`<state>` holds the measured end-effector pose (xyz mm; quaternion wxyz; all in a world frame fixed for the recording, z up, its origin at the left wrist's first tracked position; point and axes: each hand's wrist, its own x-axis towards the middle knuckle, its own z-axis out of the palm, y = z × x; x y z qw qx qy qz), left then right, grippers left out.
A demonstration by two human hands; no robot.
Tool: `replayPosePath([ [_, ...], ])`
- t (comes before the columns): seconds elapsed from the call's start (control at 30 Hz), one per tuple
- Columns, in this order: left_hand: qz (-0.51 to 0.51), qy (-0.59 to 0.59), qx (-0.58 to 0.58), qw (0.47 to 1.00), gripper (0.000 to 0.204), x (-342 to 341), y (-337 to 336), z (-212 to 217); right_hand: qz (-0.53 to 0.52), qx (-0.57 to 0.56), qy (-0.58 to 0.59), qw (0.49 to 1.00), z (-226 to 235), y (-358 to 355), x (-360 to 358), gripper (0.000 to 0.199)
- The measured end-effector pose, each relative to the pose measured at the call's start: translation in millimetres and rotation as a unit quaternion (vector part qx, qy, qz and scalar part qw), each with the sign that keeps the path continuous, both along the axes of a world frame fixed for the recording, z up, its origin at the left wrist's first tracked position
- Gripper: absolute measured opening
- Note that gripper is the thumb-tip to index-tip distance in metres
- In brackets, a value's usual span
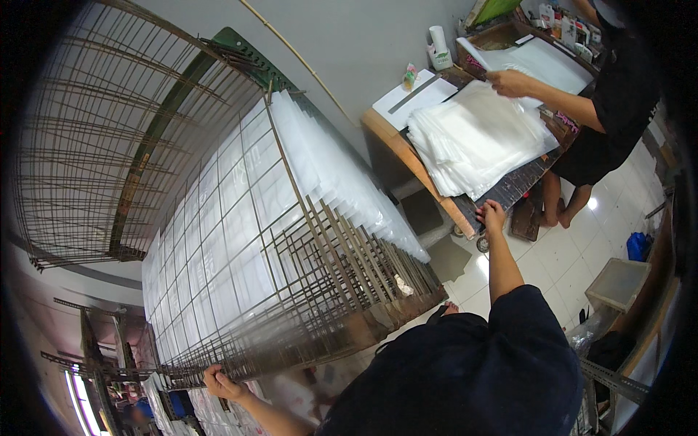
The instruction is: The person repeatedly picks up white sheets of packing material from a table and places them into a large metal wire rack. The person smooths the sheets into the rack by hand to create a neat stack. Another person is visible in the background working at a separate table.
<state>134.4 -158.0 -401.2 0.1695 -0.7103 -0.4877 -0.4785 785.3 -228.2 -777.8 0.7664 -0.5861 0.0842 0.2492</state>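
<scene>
My left hand (225, 385) is closed at the lower edge of a wire drying rack (320, 320), its fingers curled round the rim of a rack shelf. White translucent plastic sheets (196, 254) lie under the grid of wires, and more sheets (334, 174) stick out in stepped layers along the rack's side. My right hand (492, 216) reaches to the near corner of a worktable, just below a loose stack of clear plastic sheets (480, 134). Its fingers are bent together by the table edge; what they hold, if anything, is too small to make out.
Raised wire shelves (94, 138) hang at the upper left on a green frame (251, 62). Across the worktable (407, 156) another person's hand (511, 83) touches the stack. A white cup (439, 54) stands behind. At the right are a translucent bin (618, 285) and a blue bag (639, 246).
</scene>
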Motion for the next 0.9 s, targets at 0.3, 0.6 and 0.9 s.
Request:
replayPosePath([
  [0.3, -0.016, -0.020, 0.003, 1.000, 0.047, 1, 1, -1, -0.044, -0.091, -0.091, 0.991, 8, 19, -6, 0.021],
  [0.6, -0.011, -0.036, -0.019, 0.999, 0.042, -9, 1, -4, 0.103, -0.227, -0.442, 0.862, 76, 72, -54, 0.019],
  [0.9, -0.023, 0.011, 0.034, 0.999, 0.046, -2, 5, -1, 0.240, -0.458, -0.411, 0.751, 82, 110, 33, 0.063],
])
